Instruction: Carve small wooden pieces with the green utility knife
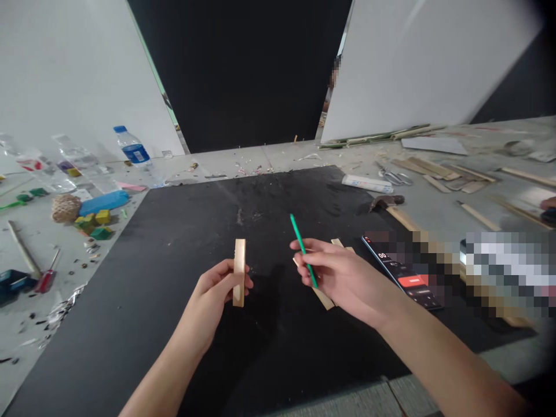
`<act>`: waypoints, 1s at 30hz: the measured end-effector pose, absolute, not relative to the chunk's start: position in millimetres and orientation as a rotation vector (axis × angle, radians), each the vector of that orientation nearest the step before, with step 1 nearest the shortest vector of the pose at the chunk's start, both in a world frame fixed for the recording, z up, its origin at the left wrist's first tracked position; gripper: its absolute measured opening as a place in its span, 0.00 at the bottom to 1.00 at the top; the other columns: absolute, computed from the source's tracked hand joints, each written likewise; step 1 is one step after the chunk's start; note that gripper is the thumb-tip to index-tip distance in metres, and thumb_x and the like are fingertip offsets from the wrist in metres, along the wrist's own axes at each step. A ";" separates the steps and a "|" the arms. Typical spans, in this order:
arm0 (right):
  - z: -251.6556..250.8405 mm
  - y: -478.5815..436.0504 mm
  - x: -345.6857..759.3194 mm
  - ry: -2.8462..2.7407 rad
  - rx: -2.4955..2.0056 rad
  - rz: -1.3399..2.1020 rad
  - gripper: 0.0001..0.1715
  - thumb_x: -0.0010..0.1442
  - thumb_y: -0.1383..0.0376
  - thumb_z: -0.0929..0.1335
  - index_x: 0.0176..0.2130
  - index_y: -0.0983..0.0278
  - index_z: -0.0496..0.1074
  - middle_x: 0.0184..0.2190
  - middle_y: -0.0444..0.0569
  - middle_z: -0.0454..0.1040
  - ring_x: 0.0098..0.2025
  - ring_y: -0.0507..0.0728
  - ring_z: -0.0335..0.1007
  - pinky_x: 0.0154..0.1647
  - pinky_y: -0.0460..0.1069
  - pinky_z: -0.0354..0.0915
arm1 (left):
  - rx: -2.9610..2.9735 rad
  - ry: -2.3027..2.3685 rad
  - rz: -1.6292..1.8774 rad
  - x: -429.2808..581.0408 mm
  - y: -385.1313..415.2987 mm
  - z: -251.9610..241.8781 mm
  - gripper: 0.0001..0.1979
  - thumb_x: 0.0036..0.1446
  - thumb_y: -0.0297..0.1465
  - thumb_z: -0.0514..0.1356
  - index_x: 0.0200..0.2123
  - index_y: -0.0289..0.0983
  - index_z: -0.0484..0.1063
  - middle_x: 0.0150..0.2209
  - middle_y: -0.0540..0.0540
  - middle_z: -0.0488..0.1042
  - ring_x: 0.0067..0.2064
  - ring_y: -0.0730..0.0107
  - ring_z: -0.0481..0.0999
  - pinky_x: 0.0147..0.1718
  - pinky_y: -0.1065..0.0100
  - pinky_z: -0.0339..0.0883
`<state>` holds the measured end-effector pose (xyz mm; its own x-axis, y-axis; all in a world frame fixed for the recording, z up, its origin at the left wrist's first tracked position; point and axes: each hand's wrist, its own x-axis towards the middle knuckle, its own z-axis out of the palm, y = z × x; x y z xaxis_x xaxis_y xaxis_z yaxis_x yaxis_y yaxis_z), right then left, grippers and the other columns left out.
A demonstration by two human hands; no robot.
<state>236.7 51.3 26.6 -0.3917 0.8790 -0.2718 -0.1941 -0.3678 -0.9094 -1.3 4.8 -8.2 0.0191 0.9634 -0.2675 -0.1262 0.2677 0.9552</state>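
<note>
My left hand (223, 281) is closed on a short, flat strip of pale bamboo (239, 260), thumb in front and fingers behind, so the strip stands nearly upright. In my right hand (324, 263) a slim green pencil (297, 231) is pinched between thumb and fingers, slanting up to the left. The pencil and the strip are apart. More pale strips (325, 299) show below and behind my right hand, which partly hides them; whether that hand touches them I cannot tell. Both hands are over a black mat (174, 243).
To the right are a phone (399, 272), a hammer (393, 208), scissors (395, 175), a white tube (367, 183) and several flat strips (447, 172). On the left stand plastic bottles (132, 147), with small coloured blocks (103, 217) and a screwdriver (47, 278) nearby.
</note>
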 end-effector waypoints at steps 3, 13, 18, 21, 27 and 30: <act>18.0 72.4 214.5 -1.273 -1.023 1.781 0.17 0.66 0.56 0.68 0.51 0.60 0.74 0.38 0.49 0.71 0.34 0.52 0.66 0.33 0.48 0.65 | 0.896 1.259 1.085 -0.8 5.4 -6.8 0.10 0.61 0.38 0.63 0.41 0.38 0.76 0.34 0.47 0.77 0.36 0.68 0.72 0.35 0.70 0.62; -18.3 77.3 215.6 -1.505 -1.103 1.542 0.21 0.71 0.51 0.64 0.56 0.57 0.74 0.27 0.41 0.60 0.25 0.49 0.48 0.22 0.47 0.45 | 0.884 1.299 1.088 5.0 3.8 0.2 0.11 0.58 0.38 0.64 0.39 0.37 0.77 0.32 0.46 0.77 0.35 0.67 0.72 0.33 0.69 0.63; -16.4 82.6 216.8 -1.340 -1.011 1.602 0.17 0.69 0.56 0.63 0.48 0.62 0.75 0.30 0.43 0.61 0.28 0.49 0.56 0.28 0.48 0.59 | 0.937 1.300 1.057 1.0 3.1 -6.4 0.11 0.62 0.40 0.63 0.41 0.39 0.77 0.34 0.46 0.78 0.37 0.67 0.72 0.34 0.69 0.62; -15.4 83.8 215.0 -1.291 -0.952 1.636 0.14 0.66 0.57 0.66 0.49 0.60 0.70 0.36 0.46 0.70 0.36 0.53 0.69 0.39 0.51 0.69 | 0.970 1.308 1.051 -0.7 3.5 -11.9 0.10 0.63 0.39 0.62 0.42 0.39 0.77 0.34 0.47 0.78 0.37 0.67 0.72 0.35 0.69 0.61; -17.3 77.1 212.7 -1.416 -0.928 1.670 0.19 0.67 0.55 0.70 0.53 0.60 0.68 0.38 0.49 0.78 0.35 0.55 0.77 0.37 0.52 0.73 | 0.953 1.304 1.039 -1.5 3.7 -14.8 0.10 0.63 0.39 0.62 0.42 0.39 0.76 0.35 0.47 0.78 0.38 0.67 0.73 0.36 0.69 0.61; -19.7 75.6 211.0 -1.464 -0.931 1.653 0.20 0.67 0.55 0.70 0.53 0.62 0.70 0.36 0.48 0.79 0.33 0.54 0.77 0.35 0.51 0.74 | 0.952 1.304 1.045 -1.6 4.2 -13.4 0.10 0.63 0.38 0.62 0.42 0.39 0.76 0.34 0.48 0.78 0.37 0.68 0.72 0.35 0.69 0.61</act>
<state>211.0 75.6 -19.7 -0.4735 0.8793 -0.0506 -0.0560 -0.0874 -0.9946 -1.6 4.2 -13.4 -0.0157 0.9615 -0.2744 -0.0589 0.2731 0.9602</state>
